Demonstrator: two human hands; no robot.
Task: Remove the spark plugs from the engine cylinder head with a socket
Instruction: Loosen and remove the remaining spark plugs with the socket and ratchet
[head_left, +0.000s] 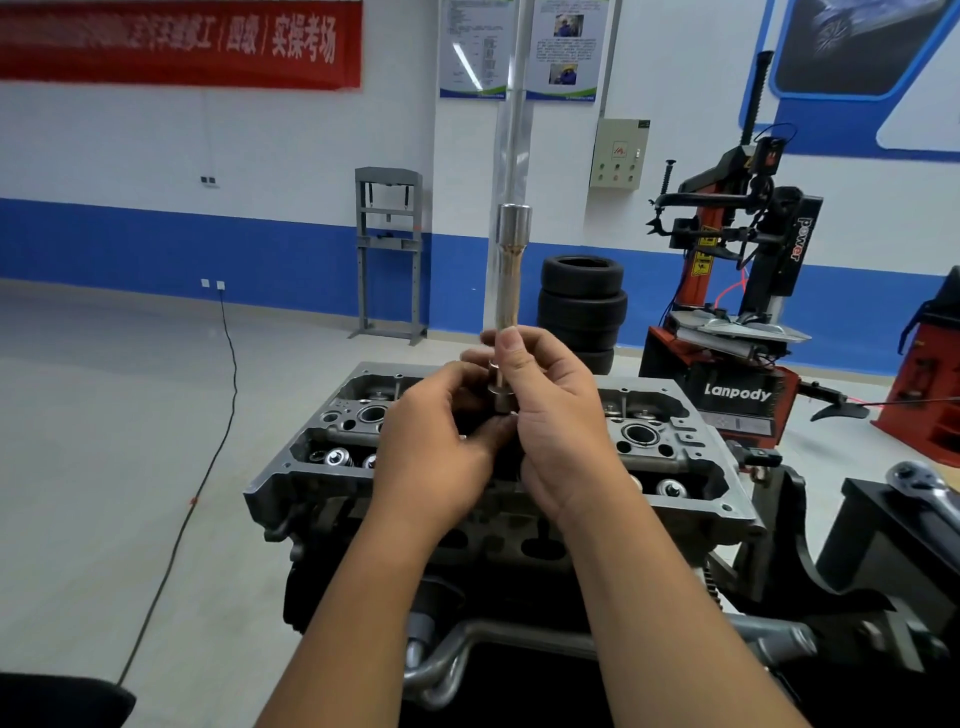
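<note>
In the head view, both hands are meeting above the middle of the cylinder head (691, 467), which is sitting on a dark stand in front of the person. The right hand (550, 415) is curling around the lower part of a long socket (511, 270), with its thumb lying up along the shaft. The socket is standing upright, its wider chrome end pointing up and well above the fingers. The left hand (441, 441) is curling in from the other side, its fingertips pinching at the bottom end of the tool, just beside the right palm; what exactly those fingertips are holding is hidden between the two hands. No spark plug is showing clearly. Open round wells and valve springs are visible in the cylinder head on both sides of the hands. A ratchet (922, 488) is lying on the stand at the right edge, apart from the hands. Behind, a stack of tires (582, 306) is standing near a red and black tire machine (737, 312), and a gray press frame (388, 249) is standing against the blue and white wall.
</note>
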